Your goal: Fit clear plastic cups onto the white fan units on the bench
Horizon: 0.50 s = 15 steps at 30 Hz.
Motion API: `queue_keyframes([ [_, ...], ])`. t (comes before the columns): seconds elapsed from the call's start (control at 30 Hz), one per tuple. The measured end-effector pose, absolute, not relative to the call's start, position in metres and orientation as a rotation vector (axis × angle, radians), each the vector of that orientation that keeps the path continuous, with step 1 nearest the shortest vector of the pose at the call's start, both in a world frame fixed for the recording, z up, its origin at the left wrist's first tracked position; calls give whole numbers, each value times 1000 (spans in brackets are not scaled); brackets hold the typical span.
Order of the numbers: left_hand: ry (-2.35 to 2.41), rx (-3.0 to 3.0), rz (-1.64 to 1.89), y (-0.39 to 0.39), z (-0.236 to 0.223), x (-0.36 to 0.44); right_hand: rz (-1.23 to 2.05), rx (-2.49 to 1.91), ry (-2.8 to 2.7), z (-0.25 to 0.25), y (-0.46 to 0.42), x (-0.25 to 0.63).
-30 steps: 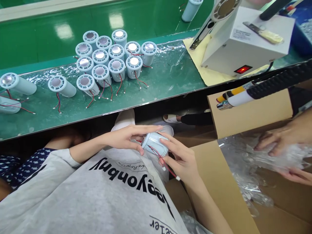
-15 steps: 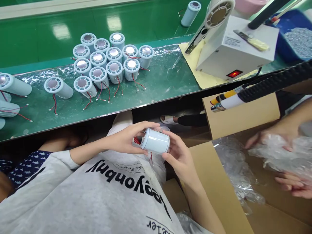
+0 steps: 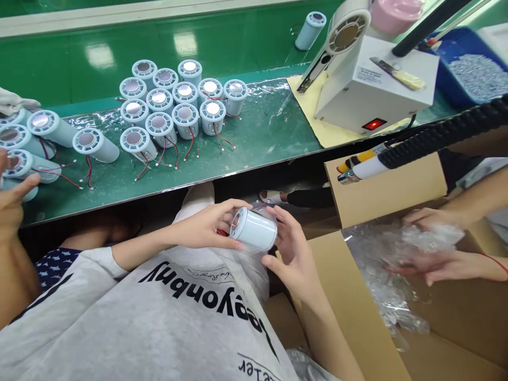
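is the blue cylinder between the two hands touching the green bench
Apart: the head view shows the blue cylinder between the left hand and right hand, with a dark gap separating it from the green bench.

a white unit (image 3: 357, 79) with a lit red switch (image 3: 374, 125) rests on a yellow sheet (image 3: 305, 119) at the right of the desk (image 3: 265, 132). a slim tool (image 3: 399, 74) lies on its top face. right of the unit: blue tray (image 3: 448, 87) of small pieces (image 3: 478, 76). farther back: pink container (image 3: 397, 16). near right: open cardboard box (image 3: 392, 185) holding clear plastic (image 3: 391, 301).
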<state>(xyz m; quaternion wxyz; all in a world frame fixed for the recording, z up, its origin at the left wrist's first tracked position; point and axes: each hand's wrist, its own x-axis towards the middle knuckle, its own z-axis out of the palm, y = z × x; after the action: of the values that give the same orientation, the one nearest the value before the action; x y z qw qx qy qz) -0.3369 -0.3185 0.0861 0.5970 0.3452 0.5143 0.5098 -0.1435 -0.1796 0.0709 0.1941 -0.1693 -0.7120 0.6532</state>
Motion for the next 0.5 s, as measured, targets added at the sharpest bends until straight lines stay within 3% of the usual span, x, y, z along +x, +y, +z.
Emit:
queue_keyframes([
  [0.13, 1181, 877, 1243, -320, 85, -338, 1871, -486, -1977, 75, -177, -143],
  [0.5, 1211, 891, 1219, -306, 101, -341, 1444, -238, -2159, 75, -175, -145],
])
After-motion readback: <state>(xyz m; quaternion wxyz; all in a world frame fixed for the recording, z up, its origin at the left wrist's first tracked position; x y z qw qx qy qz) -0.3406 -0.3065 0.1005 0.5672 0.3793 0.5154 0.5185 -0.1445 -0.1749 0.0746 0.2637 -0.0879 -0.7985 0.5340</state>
